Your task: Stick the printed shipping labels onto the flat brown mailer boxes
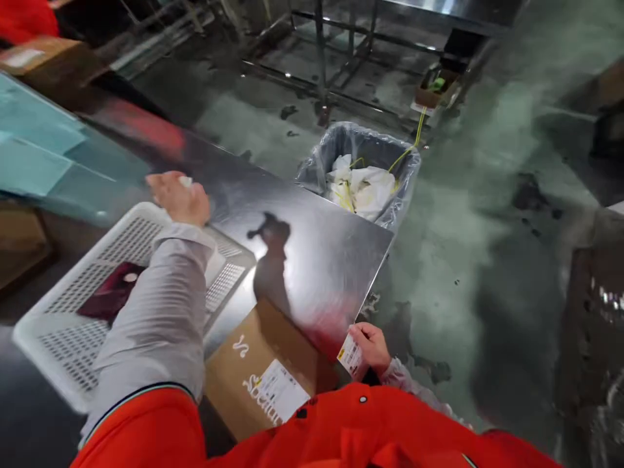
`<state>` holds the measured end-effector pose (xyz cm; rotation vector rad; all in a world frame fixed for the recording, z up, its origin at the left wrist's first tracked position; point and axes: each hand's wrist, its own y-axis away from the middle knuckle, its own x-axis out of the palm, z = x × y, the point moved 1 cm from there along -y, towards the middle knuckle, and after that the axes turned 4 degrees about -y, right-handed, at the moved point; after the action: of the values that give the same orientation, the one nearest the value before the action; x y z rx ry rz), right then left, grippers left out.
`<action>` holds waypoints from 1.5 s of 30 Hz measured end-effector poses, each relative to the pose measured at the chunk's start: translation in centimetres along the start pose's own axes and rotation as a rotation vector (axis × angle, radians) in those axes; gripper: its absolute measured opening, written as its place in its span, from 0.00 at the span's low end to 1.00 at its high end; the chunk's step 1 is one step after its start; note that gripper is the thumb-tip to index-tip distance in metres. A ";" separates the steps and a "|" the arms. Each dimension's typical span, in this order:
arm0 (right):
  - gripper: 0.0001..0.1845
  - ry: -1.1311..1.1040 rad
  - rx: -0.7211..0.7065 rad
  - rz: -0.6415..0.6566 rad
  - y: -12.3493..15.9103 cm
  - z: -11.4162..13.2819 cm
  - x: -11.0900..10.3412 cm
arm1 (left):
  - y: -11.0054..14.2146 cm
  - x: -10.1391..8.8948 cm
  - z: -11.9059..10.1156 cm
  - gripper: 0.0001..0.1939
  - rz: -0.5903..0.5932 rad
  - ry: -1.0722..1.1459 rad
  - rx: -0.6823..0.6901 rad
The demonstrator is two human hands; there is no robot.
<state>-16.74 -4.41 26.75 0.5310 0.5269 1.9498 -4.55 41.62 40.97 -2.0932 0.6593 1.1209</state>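
My left hand point(178, 200) reaches across a stainless steel table point(316, 260), its fingers pinching a small white scrap point(185, 182). Under that grey sleeve lies a white perforated plastic basket point(36, 338) holding a dark red packet point(114, 292). My right hand point(370, 348) is at the table's near corner, gripping a white label point(350, 356) with a yellow edge and printed marks. Just beside it, a brown cardboard box point(260, 377) with a white shipping label point(277, 390) sits partly under the table's edge, its lower part hidden by my orange vest.
Beyond the table stands a bin with a clear liner point(361, 146), holding white plastic and yellow strapping. Teal sheets point(39, 143) lie at the far left. A metal rack point(331, 58) and a small cardboard box point(433, 94) stand on the stained floor.
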 end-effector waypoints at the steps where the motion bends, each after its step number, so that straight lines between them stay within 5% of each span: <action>1: 0.26 -0.014 0.005 -0.015 -0.6 -0.2 -0.2 | -1.0 3.1 -3.7 0.17 -0.016 0.004 0.116; 4: 0.27 -0.059 -0.005 -0.064 -1.7 -0.7 -0.7 | -0.6 14.2 -15.1 0.12 0.340 0.099 0.605; 6: 0.27 -0.089 0.005 -0.064 -2.0 -1.1 -1.3 | 1.3 21.0 -20.6 0.10 0.444 0.105 0.713; 8: 0.27 -0.118 -0.004 -0.059 -1.9 -1.6 -2.0 | 3.3 26.1 -23.9 0.15 0.581 0.000 0.726; 10: 0.25 -0.167 -0.061 -0.094 -1.6 -2.1 -2.8 | 5.0 28.6 -25.3 0.23 0.665 -0.097 0.674; 12: 0.23 -0.228 -0.134 -0.134 -1.0 -2.4 -3.3 | 6.3 28.1 -25.5 0.30 0.678 -0.142 0.668; 14: 0.22 -0.281 -0.188 -0.128 -0.4 -2.4 -3.3 | 7.6 25.0 -25.1 0.25 0.670 -0.163 0.728; 16: 0.22 -0.308 -0.228 -0.070 0.5 -1.7 -2.7 | 9.6 19.8 -24.2 0.16 0.720 -0.163 0.778; 18: 0.22 -0.323 -0.283 0.002 1.9 -0.5 -1.7 | 12.8 13.5 -22.7 0.11 0.947 -0.125 0.720; 21: 0.21 -0.331 -0.380 0.172 5.0 1.9 0.2 | 19.6 3.3 -19.5 0.09 1.417 0.022 0.356; 24: 0.21 -0.311 -0.465 0.387 9.3 3.5 2.4 | 27.3 -6.2 -16.3 0.11 1.608 0.219 -0.020; 30: 0.22 -0.174 -0.599 0.652 21.6 1.9 7.3 | 41.9 -21.1 -10.2 0.08 1.421 0.655 -0.326; 36: 0.21 -0.043 -0.690 0.891 34.1 -2.1 11.9 | 55.2 -33.3 -5.5 0.06 1.122 0.897 -0.499; 40: 0.20 0.000 -0.726 1.044 39.7 -3.8 14.4 | 62.1 -38.6 -3.3 0.05 0.989 0.974 -0.526; 45: 0.17 0.047 -0.755 1.232 43.5 -5.4 16.5 | 67.3 -41.9 -1.3 0.06 0.874 1.060 -0.515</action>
<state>-57.50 -7.51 49.56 0.3049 -0.7207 3.0566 -71.41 1.75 56.07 -2.9019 2.1081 0.4569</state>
